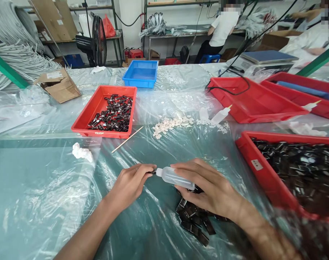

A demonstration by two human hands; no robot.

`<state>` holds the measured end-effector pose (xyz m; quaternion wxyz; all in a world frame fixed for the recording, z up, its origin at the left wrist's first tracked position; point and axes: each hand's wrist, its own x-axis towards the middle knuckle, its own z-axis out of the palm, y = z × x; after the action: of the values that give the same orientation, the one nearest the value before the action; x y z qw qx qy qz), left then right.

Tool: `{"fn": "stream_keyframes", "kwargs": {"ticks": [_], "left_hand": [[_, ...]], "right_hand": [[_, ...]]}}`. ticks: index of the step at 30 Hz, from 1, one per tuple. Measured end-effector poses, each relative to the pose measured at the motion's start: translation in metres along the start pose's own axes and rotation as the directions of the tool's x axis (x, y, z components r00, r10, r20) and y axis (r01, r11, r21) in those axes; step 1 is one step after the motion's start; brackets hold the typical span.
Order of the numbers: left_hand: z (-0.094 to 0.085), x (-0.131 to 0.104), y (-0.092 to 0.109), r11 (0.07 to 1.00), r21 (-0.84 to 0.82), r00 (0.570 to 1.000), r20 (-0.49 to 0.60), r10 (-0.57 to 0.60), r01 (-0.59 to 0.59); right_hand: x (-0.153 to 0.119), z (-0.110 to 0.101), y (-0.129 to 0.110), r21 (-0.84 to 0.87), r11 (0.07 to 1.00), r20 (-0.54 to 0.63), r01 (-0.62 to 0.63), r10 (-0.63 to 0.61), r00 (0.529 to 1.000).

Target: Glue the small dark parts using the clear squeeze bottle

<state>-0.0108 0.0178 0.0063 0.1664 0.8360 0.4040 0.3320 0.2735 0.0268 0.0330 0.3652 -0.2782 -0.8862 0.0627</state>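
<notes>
My right hand [207,187] grips a small translucent squeeze bottle [173,177] lying sideways, its nozzle pointing left. My left hand [132,182] pinches a small dark part [153,172] right at the nozzle tip. Under my right hand lies a pile of small black parts [193,222] on the plastic-covered table [45,195].
A red tray [95,110] of black parts sits ahead left, with a thin wooden stick [127,139] and a heap of white pellets [167,124] beside it. A red bin [262,169] full of black parts stands at right. Further red trays, a blue tray [141,73], another bottle [220,115]. Co-workers at the back.
</notes>
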Motion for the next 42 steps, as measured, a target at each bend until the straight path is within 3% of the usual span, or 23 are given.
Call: {"fn": "stream_keyframes", "kwargs": {"ticks": [10, 15, 19, 21, 24, 35, 38, 42], "left_hand": [[0.003, 0.0, 0.0, 1.0, 0.009, 0.999, 0.031, 0.008, -0.009], [0.006, -0.004, -0.002, 0.998, -0.044, 0.999, 0.002, -0.043, 0.043], [0.009, -0.007, -0.004, 0.999, -0.035, 0.997, -0.079, -0.002, 0.0], [0.011, -0.008, -0.003, 0.999, -0.043, 0.99, -0.137, 0.015, -0.021], [0.014, -0.007, 0.002, 0.993, -0.113, 0.976, -0.217, -0.013, -0.012], [0.014, -0.008, 0.001, 0.997, -0.079, 0.964, -0.264, -0.029, 0.008], [0.012, -0.007, 0.001, 0.999, -0.039, 0.96, -0.279, 0.017, -0.029], [0.01, -0.007, 0.003, 0.999, -0.024, 0.967, -0.256, 0.014, -0.021]], "right_hand": [[-0.003, 0.001, -0.002, -0.07, 0.996, 0.02, 0.057, -0.056, 0.998], [0.004, 0.001, 0.008, 0.229, 0.961, -0.046, -0.156, 0.17, 0.984], [0.004, 0.005, 0.022, 0.528, 0.771, 0.046, -0.357, 0.394, 0.918], [0.002, 0.009, 0.026, 0.602, 0.694, 0.073, -0.396, 0.445, 0.892], [0.0, 0.016, 0.025, 0.645, 0.659, 0.072, -0.387, 0.452, 0.889], [0.001, 0.022, 0.014, 0.615, 0.738, -0.004, -0.277, 0.355, 0.935], [0.004, 0.017, 0.006, 0.503, 0.833, -0.077, -0.229, 0.307, 0.949], [0.004, 0.012, -0.007, 0.236, 0.968, -0.216, -0.089, 0.141, 0.966]]}}
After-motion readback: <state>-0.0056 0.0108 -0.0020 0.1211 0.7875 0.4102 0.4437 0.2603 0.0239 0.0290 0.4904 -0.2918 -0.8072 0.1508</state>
